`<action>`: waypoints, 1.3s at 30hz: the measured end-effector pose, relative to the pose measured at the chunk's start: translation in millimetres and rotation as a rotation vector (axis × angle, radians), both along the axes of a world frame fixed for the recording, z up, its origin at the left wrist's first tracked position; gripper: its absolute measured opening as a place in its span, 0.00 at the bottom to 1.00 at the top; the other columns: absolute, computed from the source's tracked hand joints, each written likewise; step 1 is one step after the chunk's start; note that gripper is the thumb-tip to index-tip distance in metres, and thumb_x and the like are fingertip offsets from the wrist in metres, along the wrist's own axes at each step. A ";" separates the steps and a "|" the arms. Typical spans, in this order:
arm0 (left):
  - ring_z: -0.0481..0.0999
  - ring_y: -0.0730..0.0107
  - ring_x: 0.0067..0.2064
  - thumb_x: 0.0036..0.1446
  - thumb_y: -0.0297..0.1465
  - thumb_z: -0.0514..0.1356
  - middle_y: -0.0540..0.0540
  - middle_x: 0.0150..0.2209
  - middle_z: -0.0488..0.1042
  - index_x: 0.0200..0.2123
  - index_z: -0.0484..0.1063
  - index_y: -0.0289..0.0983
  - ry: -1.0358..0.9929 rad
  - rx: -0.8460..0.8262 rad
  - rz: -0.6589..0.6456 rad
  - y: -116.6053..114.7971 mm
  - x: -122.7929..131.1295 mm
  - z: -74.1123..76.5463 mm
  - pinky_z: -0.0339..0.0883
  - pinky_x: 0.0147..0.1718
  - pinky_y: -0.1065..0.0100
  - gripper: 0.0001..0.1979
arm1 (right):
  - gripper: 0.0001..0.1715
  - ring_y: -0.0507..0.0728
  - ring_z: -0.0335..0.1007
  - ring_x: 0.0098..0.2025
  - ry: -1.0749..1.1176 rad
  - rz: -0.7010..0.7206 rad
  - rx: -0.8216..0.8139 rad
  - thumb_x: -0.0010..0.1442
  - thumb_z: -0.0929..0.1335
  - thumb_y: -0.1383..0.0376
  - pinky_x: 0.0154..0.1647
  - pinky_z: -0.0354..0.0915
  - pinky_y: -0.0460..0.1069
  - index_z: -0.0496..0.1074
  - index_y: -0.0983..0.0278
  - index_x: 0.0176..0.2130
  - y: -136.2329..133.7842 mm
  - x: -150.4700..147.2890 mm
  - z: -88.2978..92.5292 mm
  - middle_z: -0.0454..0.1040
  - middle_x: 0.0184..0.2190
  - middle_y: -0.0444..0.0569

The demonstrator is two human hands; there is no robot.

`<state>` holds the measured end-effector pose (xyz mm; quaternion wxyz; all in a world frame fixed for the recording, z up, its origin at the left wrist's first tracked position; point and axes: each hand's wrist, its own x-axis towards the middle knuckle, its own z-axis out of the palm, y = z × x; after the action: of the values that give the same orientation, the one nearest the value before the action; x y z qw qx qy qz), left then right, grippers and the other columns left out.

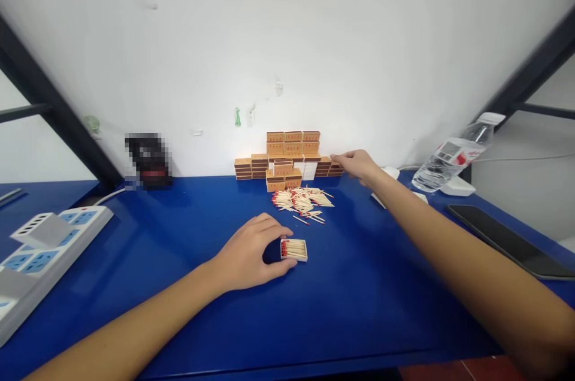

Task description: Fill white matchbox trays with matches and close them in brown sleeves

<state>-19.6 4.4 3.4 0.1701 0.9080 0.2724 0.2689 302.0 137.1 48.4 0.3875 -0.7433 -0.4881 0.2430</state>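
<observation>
On the blue table, a small white matchbox tray (300, 250) holds a row of red-tipped matches. My left hand (252, 252) lies beside it, thumb at its near edge and index finger at its far edge, steadying it between them. At the wall, my right hand (358, 165) reaches to the right end of the stacked orange matchboxes (293, 147). Its fingertips are pinched at a matchbox (336, 169) on the rightmost pile, partly hidden by the fingers. A loose heap of matches (299, 200) lies between the stack and the tray.
A power strip (58, 255) with plugged-in adapters lies at left. A dark, blurred-out object (150, 160) stands against the wall. To the right are a tilted water bottle (458, 153), white items behind my right arm, and a black phone (512, 238).
</observation>
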 end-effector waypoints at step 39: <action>0.82 0.61 0.47 0.63 0.39 0.71 0.45 0.48 0.83 0.55 0.78 0.41 -0.219 0.146 0.258 18.0 -9.9 8.5 0.77 0.49 0.59 0.19 | 0.25 0.57 0.67 0.40 -0.134 0.974 0.067 0.60 0.77 0.45 0.40 0.64 0.52 0.74 0.59 0.46 -135.7 -62.2 -21.5 0.74 0.41 0.47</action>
<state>-29.6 22.4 11.9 0.0965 0.8408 0.3461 0.4049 239.8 1.4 26.8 0.2201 -0.4298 -0.8104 0.3317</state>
